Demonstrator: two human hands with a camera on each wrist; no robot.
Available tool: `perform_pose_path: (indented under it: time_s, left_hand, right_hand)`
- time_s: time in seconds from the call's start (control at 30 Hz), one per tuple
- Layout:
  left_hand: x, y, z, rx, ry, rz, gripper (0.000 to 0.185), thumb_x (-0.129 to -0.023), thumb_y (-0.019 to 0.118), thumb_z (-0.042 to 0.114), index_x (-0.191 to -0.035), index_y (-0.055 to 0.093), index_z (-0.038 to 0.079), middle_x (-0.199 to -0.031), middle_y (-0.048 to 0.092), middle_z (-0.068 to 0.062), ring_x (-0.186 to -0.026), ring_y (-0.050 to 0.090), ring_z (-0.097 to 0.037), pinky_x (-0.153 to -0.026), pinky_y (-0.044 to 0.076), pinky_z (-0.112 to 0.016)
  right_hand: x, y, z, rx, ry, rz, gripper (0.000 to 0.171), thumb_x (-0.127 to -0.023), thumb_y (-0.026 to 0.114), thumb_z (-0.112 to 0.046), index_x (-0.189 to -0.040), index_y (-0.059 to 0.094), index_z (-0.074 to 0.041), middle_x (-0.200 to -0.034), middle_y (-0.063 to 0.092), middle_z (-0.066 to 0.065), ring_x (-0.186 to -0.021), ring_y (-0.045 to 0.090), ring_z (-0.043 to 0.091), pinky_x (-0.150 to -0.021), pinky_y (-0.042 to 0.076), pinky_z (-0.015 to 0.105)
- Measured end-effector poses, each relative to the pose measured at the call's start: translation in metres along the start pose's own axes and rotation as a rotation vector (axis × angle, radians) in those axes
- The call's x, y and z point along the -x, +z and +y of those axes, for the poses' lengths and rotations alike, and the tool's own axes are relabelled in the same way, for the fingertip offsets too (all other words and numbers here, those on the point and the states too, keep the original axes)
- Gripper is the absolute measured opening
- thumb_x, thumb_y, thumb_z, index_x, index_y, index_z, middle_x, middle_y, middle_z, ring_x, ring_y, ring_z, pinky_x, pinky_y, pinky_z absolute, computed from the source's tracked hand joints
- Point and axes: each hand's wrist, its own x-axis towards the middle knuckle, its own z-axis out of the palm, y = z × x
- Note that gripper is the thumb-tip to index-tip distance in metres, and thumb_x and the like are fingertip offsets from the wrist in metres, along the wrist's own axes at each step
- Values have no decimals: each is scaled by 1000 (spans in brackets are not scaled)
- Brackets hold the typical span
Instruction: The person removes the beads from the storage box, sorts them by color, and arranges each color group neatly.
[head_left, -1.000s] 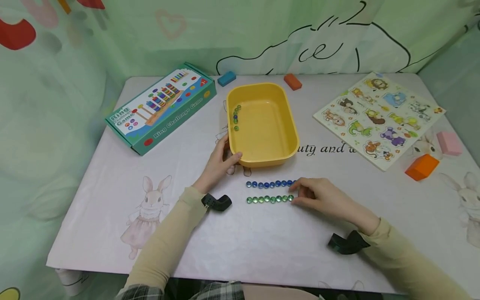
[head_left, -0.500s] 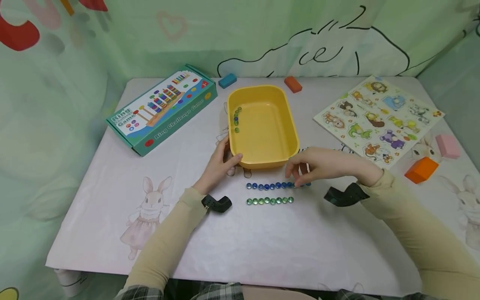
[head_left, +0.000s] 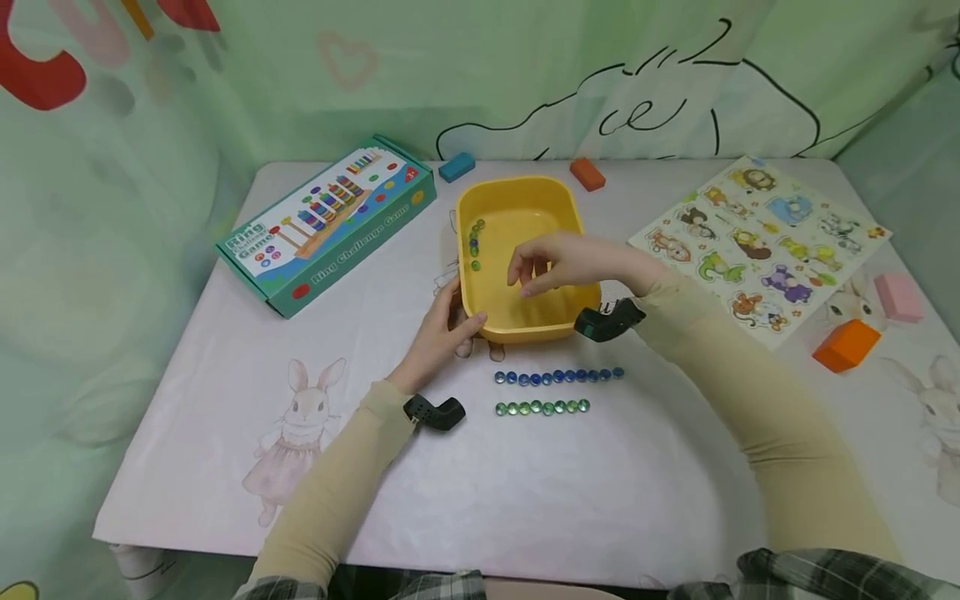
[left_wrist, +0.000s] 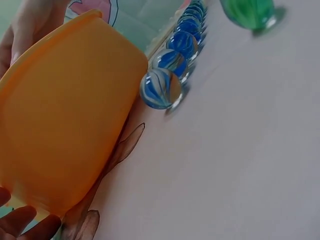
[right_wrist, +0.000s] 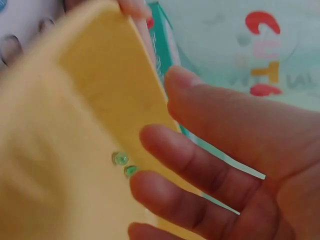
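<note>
Nearest the person, two marble rows lie on the tablecloth (head_left: 225,375): the green marble row (head_left: 542,407) in front, the blue marble row (head_left: 558,377) just behind it, both just in front of the yellow tub (head_left: 573,312). The left hand (head_left: 442,325) grips the tub's near-left corner, fingers curled on the rim. The right hand (head_left: 555,262) hovers over the tub's interior, fingers relaxed and holding nothing. A few loose marbles (head_left: 475,242) rest along the tub's left inner wall. Judged step: reaching in for another marble. The next move calls for a shift left and down, then a fingertip pinch on one marble.
</note>
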Motion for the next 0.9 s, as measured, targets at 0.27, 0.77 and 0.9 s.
perform_pose_path:
  time_s: [0.27,0.77,0.9]
  left_hand:
    - [1,1,-2,6,11,3,72,-91,56,33,-148,16,17,-145,34,-5,-135,28,-16,-114,16,-40]
    - [-2,-2,-4,-17,39,-2,75,-90,56,40,-148,16,15,-146,32,-5,-135,28,-16,-114,17,-39]
    - [-2,-2,-5,-11,48,0,81,-86,56,51,-148,17,17,-146,33,-5,-135,28,-16,-114,16,-39]
  right_hand:
    - [-41,-1,8,-24,72,53,20,-86,65,-18,-102,62,-7,-88,57,6,-78,51,20,-67,44,27]
    - [-83,12,10,137,159,85,25,-86,65,-18,-107,61,-4,-98,60,12,-86,51,23,-79,45,31]
    - [-88,17,9,162,188,81,25,-87,65,-18,-109,61,-6,-101,60,10,-89,51,23,-83,45,32]
